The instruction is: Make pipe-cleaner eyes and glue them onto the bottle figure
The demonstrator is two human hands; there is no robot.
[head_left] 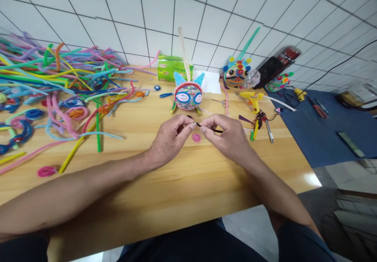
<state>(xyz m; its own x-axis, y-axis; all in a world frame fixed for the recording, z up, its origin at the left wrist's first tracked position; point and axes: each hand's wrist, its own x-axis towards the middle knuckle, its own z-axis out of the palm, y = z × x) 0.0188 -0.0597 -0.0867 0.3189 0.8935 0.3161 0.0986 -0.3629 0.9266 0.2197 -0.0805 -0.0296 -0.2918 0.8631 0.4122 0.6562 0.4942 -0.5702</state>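
Observation:
Between my two hands runs a thin black pipe cleaner (pixel 218 131), pinched at both sides over the middle of the table. My left hand (pixel 172 138) grips its left end between thumb and forefinger, close to a small dark curl. Fingertips of my right hand (pixel 225 134) hold it a little further right, and its tail shows past them. Just below the fingers lies a pink disc (pixel 196 137). Behind the hands stands a round craft animal (pixel 188 97) with blue ears, pink-and-blue eyes and a beige strip rising from its top.
A heap of coloured pipe cleaners (pixel 67 73) covers the left side. A green tissue pack (pixel 167 68) stands by the wall. To the right are a yellow glue gun (pixel 252 98), a second craft animal (pixel 235 73), a pen (pixel 269 131) and a blue mat (pixel 321 124) with tools.

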